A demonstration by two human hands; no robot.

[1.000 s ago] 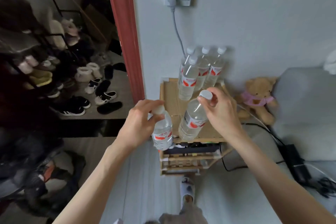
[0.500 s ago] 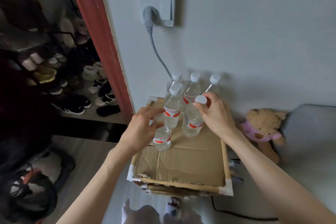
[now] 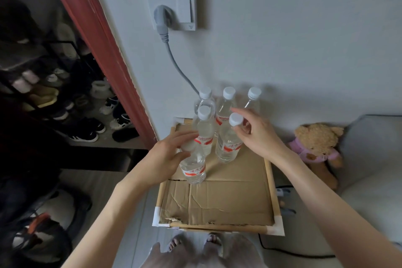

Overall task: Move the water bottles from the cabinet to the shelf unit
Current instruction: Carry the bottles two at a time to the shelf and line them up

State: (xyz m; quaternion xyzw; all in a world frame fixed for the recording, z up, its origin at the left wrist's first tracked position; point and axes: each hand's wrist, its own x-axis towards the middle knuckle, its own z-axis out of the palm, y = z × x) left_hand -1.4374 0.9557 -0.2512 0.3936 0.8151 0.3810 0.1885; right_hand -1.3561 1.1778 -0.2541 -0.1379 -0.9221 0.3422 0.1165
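1. While our left hand (image 3: 167,156) curls thumb and fingers round the capped neck of the nearest water bottle (image 3: 194,166), that bottle stands upright on the cardboard top of the shelf unit (image 3: 219,200)
2. We see a shoe rack (image 3: 54,93) far left, beyond a red door frame (image 3: 102,45)
3. Our right hand (image 3: 258,135) is loosely spread, fingertips at the cap of a second bottle (image 3: 228,146); whether they pinch it we cannot tell
4. Four more bottles (image 3: 226,106) crowd against the wall, below a wall socket (image 3: 171,0) and its grey cable (image 3: 176,65)
5. We see a teddy bear (image 3: 317,148) on the right
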